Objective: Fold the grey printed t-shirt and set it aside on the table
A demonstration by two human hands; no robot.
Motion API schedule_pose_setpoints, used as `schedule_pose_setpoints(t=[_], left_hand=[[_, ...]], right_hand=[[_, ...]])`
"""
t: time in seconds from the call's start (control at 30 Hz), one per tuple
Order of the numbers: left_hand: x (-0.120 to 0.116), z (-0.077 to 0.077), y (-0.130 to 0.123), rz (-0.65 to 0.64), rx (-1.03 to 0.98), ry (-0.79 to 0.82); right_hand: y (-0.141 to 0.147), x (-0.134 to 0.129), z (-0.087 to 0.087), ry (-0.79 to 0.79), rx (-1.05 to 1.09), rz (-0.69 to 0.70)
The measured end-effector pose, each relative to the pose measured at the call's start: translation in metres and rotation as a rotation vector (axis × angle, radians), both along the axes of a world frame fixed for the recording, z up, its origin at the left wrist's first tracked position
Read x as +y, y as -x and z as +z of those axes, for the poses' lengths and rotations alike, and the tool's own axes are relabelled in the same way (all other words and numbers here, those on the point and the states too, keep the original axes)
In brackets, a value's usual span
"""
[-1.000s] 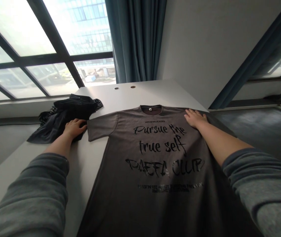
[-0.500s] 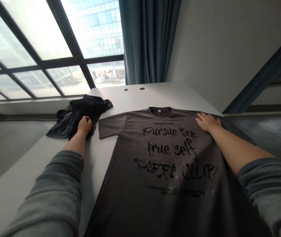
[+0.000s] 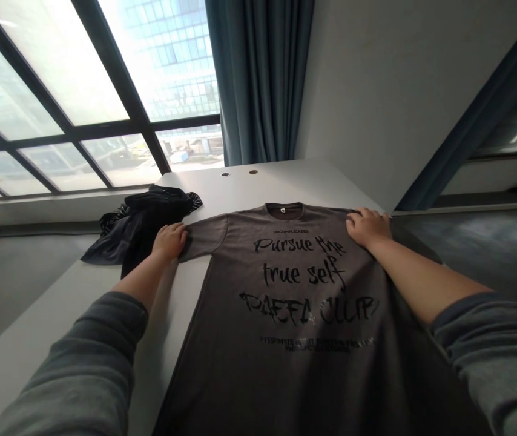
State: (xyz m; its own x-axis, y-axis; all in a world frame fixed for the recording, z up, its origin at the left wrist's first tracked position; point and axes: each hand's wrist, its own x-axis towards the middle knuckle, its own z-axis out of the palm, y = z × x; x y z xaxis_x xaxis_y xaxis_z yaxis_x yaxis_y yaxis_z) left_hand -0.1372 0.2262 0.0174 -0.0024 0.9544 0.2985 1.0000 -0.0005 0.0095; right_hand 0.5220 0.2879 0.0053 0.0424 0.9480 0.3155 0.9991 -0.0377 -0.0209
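Observation:
A dark grey T-shirt [image 3: 286,278] with black lettering lies spread face up, its collar towards the far end of the white table [image 3: 286,181]. My left hand [image 3: 170,241] rests at the cuff of the shirt's left-side sleeve, fingers bent over its edge; whether it pinches the cloth cannot be made out. On the right shoulder of the shirt lies my right hand [image 3: 368,225], its fingers bent and slightly apart, pressing on the cloth. The right-side sleeve is mostly hidden beyond my right hand and forearm.
A heap of black clothes [image 3: 144,218] lies on the table's left side, just beyond my left hand. Two round holes are near the table's far edge. Behind stand a window [image 3: 140,121], a blue curtain [image 3: 258,85] and a white wall [image 3: 376,91].
My left hand has moved right, from the black clothes to the shirt's sleeve cuff. My right hand's fingers have drawn in at the shoulder. The camera view has shifted slightly.

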Motion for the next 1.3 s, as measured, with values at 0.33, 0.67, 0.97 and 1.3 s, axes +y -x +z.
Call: schedule_pose_setpoints(t=[0.33, 0.67, 0.97, 1.3], left_hand=[[-0.103, 0.001, -0.097, -0.286, -0.031, 0.14], [-0.255, -0.004, -0.157, -0.675, -0.068, 0.278], [-0.367, 0.023, -0.086, -0.675, -0.08, 0.263], [-0.418, 0.018, -0.084, -0.662, -0.165, 0.199]], right_hand=[[-0.082, -0.11, -0.013, 0.323, 0.103, -0.2], [-0.065, -0.158, 0.029, 0.171, 0.017, -0.15], [-0.02, -0.378, 0.037, 0.33, 0.132, 0.07], [-0.034, -0.47, 0.024, 0.109, 0.525, 0.16]])
